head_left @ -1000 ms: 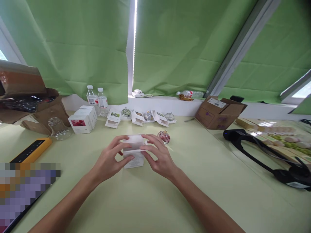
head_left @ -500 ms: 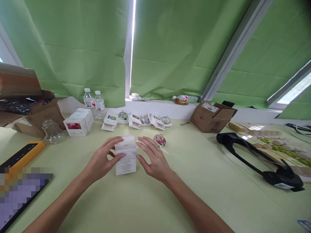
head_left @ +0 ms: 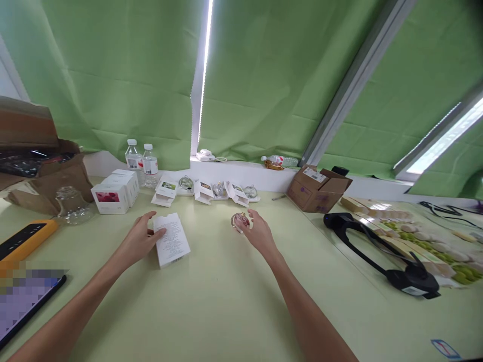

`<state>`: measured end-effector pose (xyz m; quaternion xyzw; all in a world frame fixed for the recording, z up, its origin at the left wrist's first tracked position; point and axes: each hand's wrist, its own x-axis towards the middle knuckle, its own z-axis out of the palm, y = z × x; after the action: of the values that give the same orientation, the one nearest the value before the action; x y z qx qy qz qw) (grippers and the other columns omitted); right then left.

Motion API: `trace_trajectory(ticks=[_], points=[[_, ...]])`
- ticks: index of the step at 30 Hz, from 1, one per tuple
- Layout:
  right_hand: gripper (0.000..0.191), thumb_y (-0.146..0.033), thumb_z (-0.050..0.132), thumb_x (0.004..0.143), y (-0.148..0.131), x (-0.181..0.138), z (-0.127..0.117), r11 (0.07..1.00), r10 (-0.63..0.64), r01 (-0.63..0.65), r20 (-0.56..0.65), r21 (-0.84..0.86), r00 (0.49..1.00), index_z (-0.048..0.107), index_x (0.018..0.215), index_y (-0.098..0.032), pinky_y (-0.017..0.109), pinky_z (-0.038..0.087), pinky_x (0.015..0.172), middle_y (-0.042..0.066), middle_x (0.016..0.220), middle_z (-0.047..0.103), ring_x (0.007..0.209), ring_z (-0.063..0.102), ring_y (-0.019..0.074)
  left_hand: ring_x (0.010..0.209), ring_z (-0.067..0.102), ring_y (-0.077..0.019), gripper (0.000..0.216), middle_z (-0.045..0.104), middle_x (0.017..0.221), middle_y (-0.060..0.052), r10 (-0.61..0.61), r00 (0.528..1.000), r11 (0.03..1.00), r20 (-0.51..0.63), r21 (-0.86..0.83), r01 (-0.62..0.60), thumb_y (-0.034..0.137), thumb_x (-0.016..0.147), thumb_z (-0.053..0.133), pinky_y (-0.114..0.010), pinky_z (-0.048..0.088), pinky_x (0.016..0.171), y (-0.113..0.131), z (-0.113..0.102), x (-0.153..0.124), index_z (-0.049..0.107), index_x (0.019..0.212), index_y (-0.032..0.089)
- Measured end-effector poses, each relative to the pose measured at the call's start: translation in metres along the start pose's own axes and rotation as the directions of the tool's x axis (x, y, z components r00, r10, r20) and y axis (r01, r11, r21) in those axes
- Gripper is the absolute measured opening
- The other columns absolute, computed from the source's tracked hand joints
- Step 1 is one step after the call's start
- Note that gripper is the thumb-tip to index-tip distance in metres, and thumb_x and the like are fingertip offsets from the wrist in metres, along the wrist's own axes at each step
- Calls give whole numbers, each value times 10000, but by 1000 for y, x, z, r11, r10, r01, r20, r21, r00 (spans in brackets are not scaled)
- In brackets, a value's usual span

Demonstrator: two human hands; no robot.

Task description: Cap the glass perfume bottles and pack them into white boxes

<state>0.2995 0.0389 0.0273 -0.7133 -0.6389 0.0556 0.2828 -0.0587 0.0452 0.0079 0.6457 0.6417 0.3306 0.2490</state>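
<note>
My left hand point(head_left: 138, 242) holds a small white box point(head_left: 172, 246) by its left side, the box lying flat on the pale green table point(head_left: 234, 306) with its printed face up. My right hand point(head_left: 258, 232) has reached right to a small round pink glass bottle point(head_left: 239, 220) and its fingers touch and partly close round it. The two hands are apart, with bare table between them.
At the back stand a row of open white boxes with glass bottles point(head_left: 206, 190), stacked white boxes point(head_left: 112, 190), two water bottles point(head_left: 142, 161) and a glass jar point(head_left: 71, 205). A cardboard box point(head_left: 316, 187) and a black headset point(head_left: 377, 246) lie right; an orange device point(head_left: 24, 239) lies left.
The white box went from upright between both hands to lying flat under my left hand alone. My right hand let go and moved right to the pink bottle.
</note>
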Motion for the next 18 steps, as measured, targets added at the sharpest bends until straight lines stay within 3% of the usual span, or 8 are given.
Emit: trace_trajectory(ticks=[3, 8, 13, 18], points=[[368, -423, 584, 785, 5, 3, 5, 1000, 7, -6, 50, -27, 999, 617, 1050, -170, 298, 430, 715, 98, 978, 665, 888, 610, 238, 929, 643, -242, 643, 354, 1421, -175, -21, 1000, 999, 12, -26, 21, 496, 829, 527, -359, 561, 738, -2, 2, 1, 348, 1360, 182], [204, -350, 552, 807, 4, 6, 7, 998, -62, 62, 30, -30, 998, 635, 852, -170, 297, 393, 796, 100, 981, 654, 957, 573, 235, 1032, 611, -256, 592, 293, 1434, -169, 42, 998, 999, -40, -15, -43, 486, 856, 476, -368, 552, 811, -8, 6, 2, 358, 1351, 182], [170, -337, 573, 805, -3, 3, 6, 990, -143, 143, 48, -1, 989, 629, 791, -177, 295, 378, 816, 87, 919, 650, 963, 557, 234, 1177, 535, -300, 582, 237, 1492, -133, 148, 984, 979, -96, 158, -132, 537, 876, 421, -424, 509, 886, 0, 10, -8, 360, 1364, 225], [215, -362, 525, 857, -15, -7, 6, 979, -203, 200, 107, 41, 973, 620, 758, -197, 273, 372, 684, 54, 801, 634, 778, 563, 199, 1345, 343, -349, 571, 360, 1477, -89, 373, 928, 856, -4, 387, -343, 590, 840, 484, -521, 357, 1050, 21, 22, -29, 469, 1316, 273]])
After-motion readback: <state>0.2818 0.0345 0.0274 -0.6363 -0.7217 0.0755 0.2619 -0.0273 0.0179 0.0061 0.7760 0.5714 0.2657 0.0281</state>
